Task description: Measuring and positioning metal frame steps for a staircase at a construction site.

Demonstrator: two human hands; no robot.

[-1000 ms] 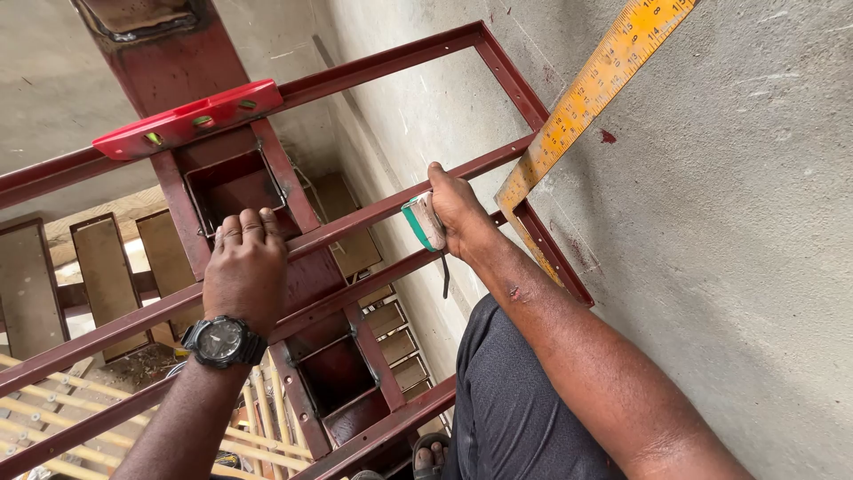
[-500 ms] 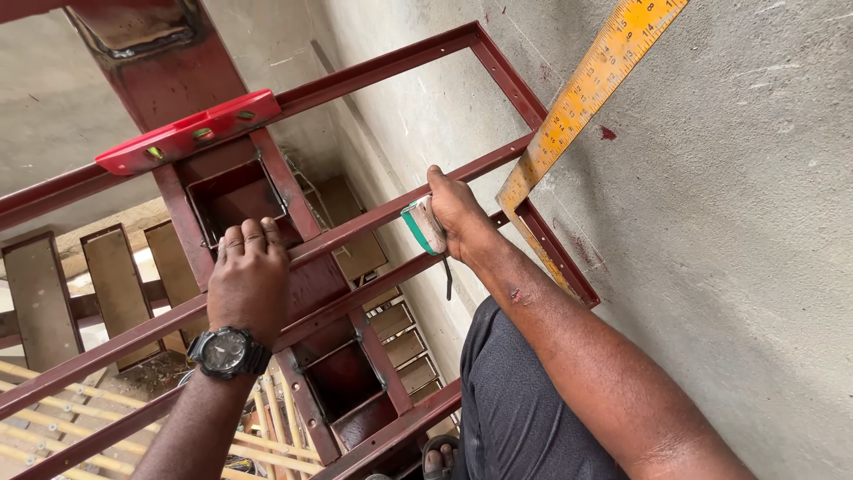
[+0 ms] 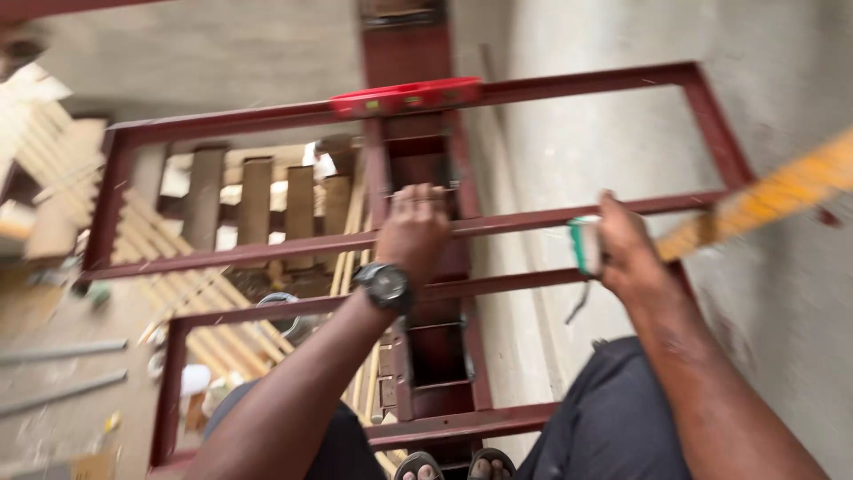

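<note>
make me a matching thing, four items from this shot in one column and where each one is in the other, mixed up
Items:
1. spirit level
2. wristwatch
3. tape measure case
4. yellow tape blade

Places:
a. in the right hand
b. on the top bar of the red metal frame
c. stretched along the grey wall
d. on the left wrist, behind the left hand

Pairs: 1-b, 2-d, 3-a, 4-c

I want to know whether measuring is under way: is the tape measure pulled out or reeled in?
Pulled out: the yellow blade runs from the case in the right hand up the wall.
</note>
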